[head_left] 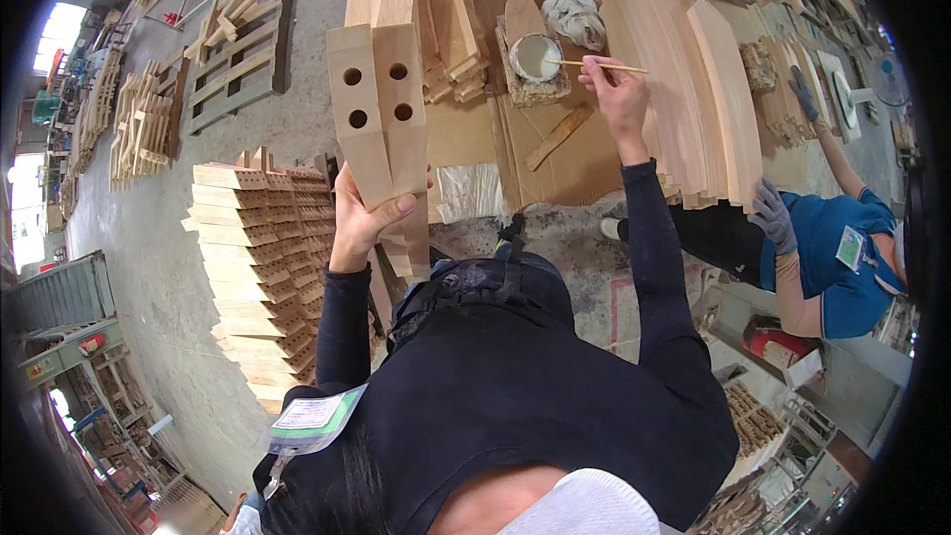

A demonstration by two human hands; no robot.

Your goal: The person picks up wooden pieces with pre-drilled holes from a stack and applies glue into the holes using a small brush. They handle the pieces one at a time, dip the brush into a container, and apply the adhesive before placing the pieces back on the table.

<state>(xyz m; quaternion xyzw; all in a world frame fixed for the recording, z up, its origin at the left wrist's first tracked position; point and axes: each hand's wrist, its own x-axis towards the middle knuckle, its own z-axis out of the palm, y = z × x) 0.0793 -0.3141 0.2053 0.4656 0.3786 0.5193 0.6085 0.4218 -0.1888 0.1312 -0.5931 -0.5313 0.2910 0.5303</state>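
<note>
The left hand is clenched around the lower end of two wooden blocks held side by side; their long axis runs upright, lower ends in the palm, upper ends pointing away from the person toward the stacks beyond; each block shows two round holes on the face turned to the camera. The right hand pinches a thin wooden stick; the stick lies nearly level, its free end pointing left to a small bowl of pale glue; the tip sits at the bowl's rim. The bowl rests on brown cardboard; a crumpled rag lies just beside it. A stack of cut wooden pieces stands on the floor at the left; curved wooden slats lie at the right, near a co-worker's gloved hand.
</note>
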